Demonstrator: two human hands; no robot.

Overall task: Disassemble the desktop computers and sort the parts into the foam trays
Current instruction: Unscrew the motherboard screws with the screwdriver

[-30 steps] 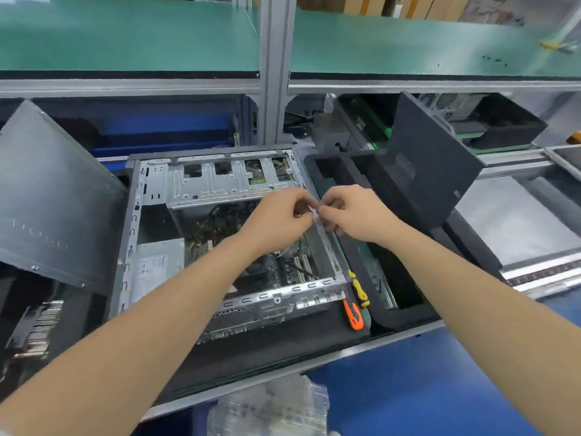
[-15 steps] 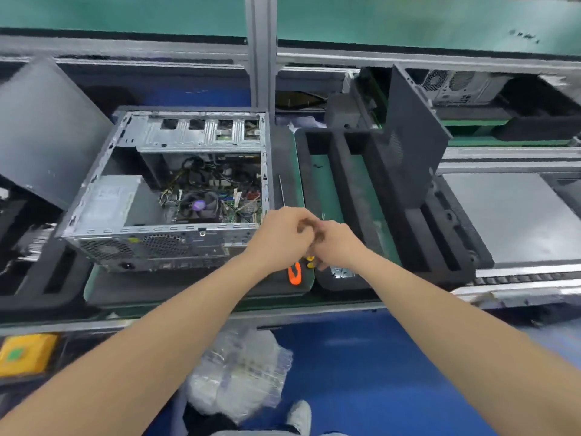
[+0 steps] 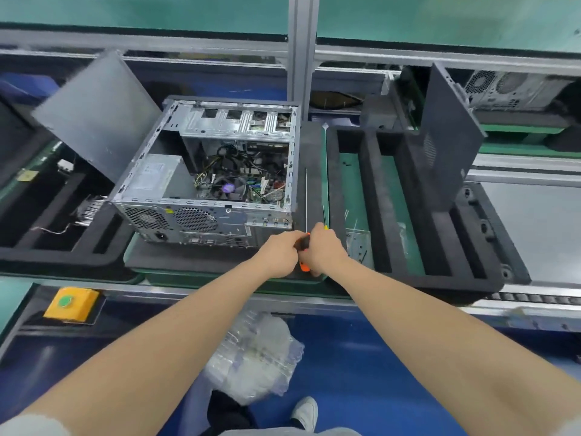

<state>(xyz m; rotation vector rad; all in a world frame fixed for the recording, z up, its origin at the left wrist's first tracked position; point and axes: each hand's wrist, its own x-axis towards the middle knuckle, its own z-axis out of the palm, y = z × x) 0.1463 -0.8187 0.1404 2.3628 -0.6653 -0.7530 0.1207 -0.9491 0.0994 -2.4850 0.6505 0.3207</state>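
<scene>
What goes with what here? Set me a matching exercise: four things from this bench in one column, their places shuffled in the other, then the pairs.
Things
1. computer case
2. orange-handled screwdriver
3. yellow button box
4. plastic bag

Places
A. on the blue floor under the bench
B. between the left hand and the right hand
C. at the bench's front edge, far left
D. on the dark foam pad, side open

Pairs: 1-D, 2-B, 3-C, 4-A.
</scene>
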